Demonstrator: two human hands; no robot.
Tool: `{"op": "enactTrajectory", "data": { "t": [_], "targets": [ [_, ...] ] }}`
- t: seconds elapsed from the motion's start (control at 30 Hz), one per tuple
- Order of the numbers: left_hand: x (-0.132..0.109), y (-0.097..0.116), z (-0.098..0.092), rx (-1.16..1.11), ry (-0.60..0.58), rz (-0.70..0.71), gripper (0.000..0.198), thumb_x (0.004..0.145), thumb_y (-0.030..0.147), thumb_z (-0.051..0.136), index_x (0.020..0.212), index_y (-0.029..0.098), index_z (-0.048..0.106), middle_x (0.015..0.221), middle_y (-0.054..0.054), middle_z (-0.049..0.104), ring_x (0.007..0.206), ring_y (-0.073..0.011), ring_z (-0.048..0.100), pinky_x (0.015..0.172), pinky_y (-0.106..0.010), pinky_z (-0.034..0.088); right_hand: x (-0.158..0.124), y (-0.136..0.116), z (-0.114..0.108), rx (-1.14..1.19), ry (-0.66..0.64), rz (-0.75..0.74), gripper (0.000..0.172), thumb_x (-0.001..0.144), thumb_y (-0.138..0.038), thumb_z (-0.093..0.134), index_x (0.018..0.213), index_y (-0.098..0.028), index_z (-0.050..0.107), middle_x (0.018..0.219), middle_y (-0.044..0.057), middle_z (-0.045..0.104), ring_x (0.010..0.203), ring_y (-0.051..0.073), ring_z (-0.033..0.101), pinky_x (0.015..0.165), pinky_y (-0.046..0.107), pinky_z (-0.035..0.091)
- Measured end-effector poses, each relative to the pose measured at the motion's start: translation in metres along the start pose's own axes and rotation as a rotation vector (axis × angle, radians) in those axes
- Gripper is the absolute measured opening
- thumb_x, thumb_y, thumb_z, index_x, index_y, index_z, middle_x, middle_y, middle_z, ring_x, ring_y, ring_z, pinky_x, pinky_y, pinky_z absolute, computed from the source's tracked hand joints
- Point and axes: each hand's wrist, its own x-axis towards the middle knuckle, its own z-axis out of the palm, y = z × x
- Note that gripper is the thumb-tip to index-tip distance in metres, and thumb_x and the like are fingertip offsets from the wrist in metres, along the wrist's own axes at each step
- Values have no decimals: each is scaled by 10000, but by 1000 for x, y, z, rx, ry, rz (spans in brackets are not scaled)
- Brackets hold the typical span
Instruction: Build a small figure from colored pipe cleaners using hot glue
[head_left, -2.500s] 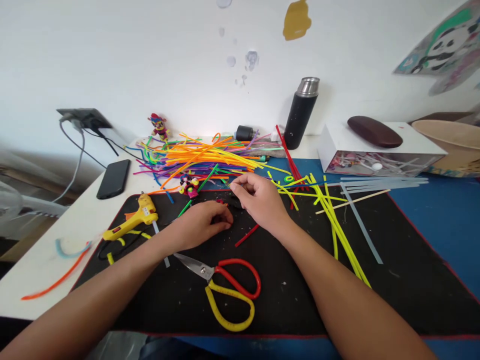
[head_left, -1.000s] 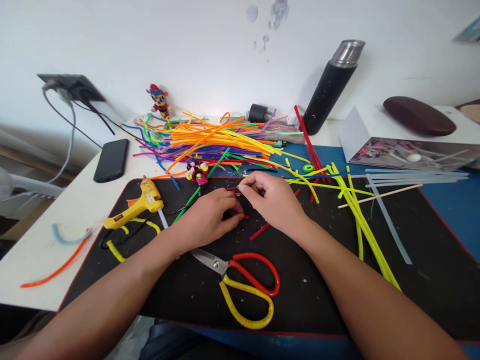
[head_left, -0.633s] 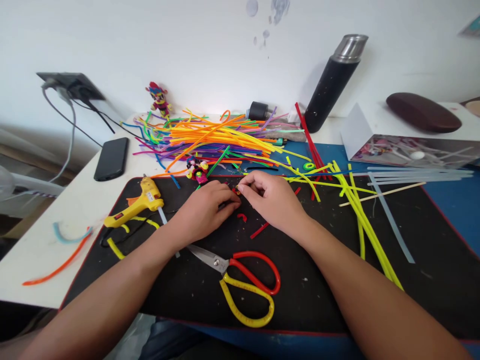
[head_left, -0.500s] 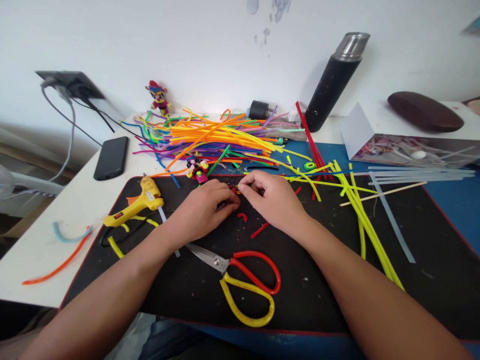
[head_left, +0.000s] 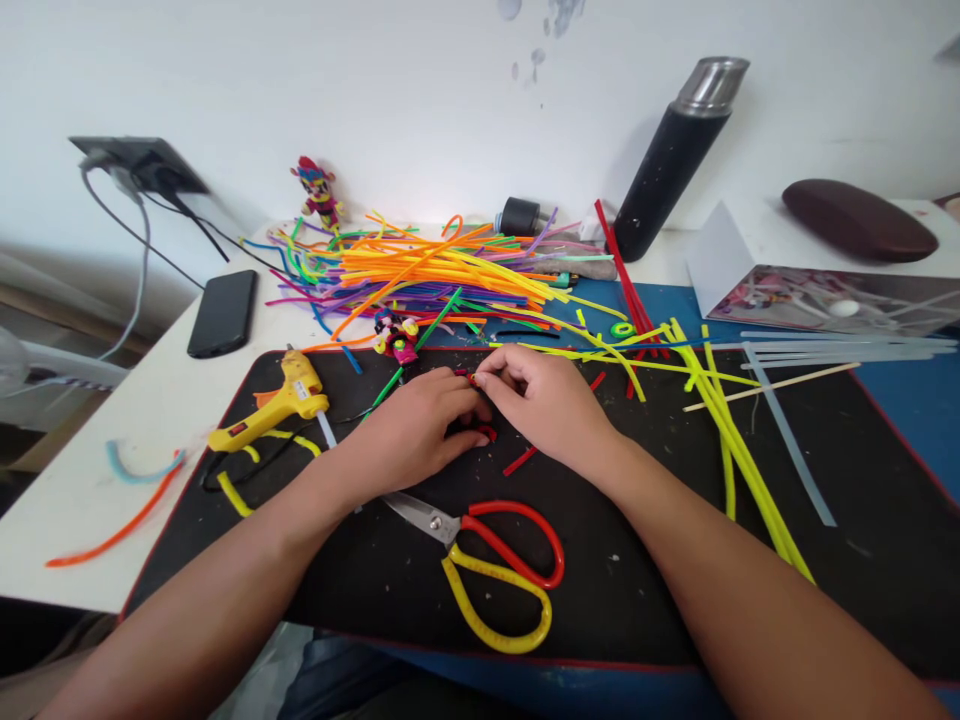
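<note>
My right hand (head_left: 551,405) pinches a tiny red and yellow pipe cleaner piece (head_left: 472,379) between thumb and forefinger. Close beside it, my left hand (head_left: 420,425) is curled, thumb and forefinger around a short red pipe cleaner curl (head_left: 487,433) at the mat; its other fingertips are hidden. A straight red pipe cleaner piece (head_left: 520,461) lies below my right hand. Nearer me rest scissors (head_left: 450,530) with one red and one yellow handle, blades partly under my left wrist. Just behind my left hand sits a small colourful pipe cleaner figure (head_left: 396,338).
Left on the black mat (head_left: 600,590) lies a yellow glue gun (head_left: 281,400); beyond it, a phone (head_left: 223,313). A pile of pipe cleaners (head_left: 450,270) spans the back. Yellow pipe cleaners (head_left: 739,460), glue sticks (head_left: 791,440) and a black flask (head_left: 675,165) are at right.
My left hand has shifted slightly right and toward me, its thumb and forefinger reaching the red curl that lay free before. My right hand keeps its pinch in nearly the same place.
</note>
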Motion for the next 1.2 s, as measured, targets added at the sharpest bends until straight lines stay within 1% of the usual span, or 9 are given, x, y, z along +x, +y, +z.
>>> {"op": "enactTrajectory", "data": {
  "t": [0.07,0.27,0.43,0.63,0.77,0.87,1.0,1.07,1.2],
  "targets": [
    [0,0,3,-5,8,12,16,981,179,686,993,187,693,1013,-51,715,1004,-246,616,898,-386,487,0,0,0,-7,-6,0,105,988,-253,647,941,-215,733,691,-32,687,600,131,562,633,286,371],
    [0,-4,9,-5,51,56,184,1005,88,570,945,192,709,1001,-56,710,983,-234,611,888,-376,485,1,-2,1,-16,-20,13,94,980,-243,650,936,-218,729,689,-31,691,594,132,560,628,281,372],
    [0,-6,6,4,92,35,268,1001,54,487,971,191,715,981,-68,705,973,-232,614,869,-362,502,0,-5,0,-15,-26,9,75,964,-208,657,940,-214,728,666,-40,675,573,126,543,622,277,367],
    [-3,-5,-5,-24,79,-39,200,1001,119,531,1029,206,709,1005,-56,714,988,-225,643,898,-355,511,-1,-3,-2,27,22,-5,95,978,-248,649,929,-212,722,660,-41,663,575,126,550,617,279,367],
    [-4,-7,-4,-5,47,-53,158,1022,186,552,1051,213,706,1010,-51,708,992,-227,646,891,-355,505,0,0,-2,34,32,-7,104,982,-266,645,937,-215,724,665,-41,662,584,126,563,620,279,376],
    [-4,-8,-4,9,66,-80,162,1030,190,545,1040,211,706,998,-48,704,969,-220,645,877,-352,502,0,1,-2,37,29,-12,107,983,-272,644,937,-216,722,665,-39,659,595,131,569,625,280,379],
    [-3,-4,-5,-11,44,-82,87,1005,277,657,993,206,705,971,-39,699,957,-223,634,853,-352,496,0,-2,-5,28,32,-5,101,975,-255,642,930,-208,720,676,-30,665,607,136,569,626,283,378],
    [-2,-1,-4,6,9,-63,116,973,319,721,978,204,704,962,-40,702,961,-234,627,846,-359,494,1,-3,-6,19,23,4,100,975,-248,638,933,-208,720,704,-23,687,615,138,576,628,284,380],
    [0,1,-2,33,-5,-55,19,961,212,718,959,202,702,966,-39,723,970,-236,635,876,-371,496,1,-3,-6,-13,-4,14,105,984,-262,639,941,-215,723,716,-17,706,626,148,593,626,289,380]
  ]
}}
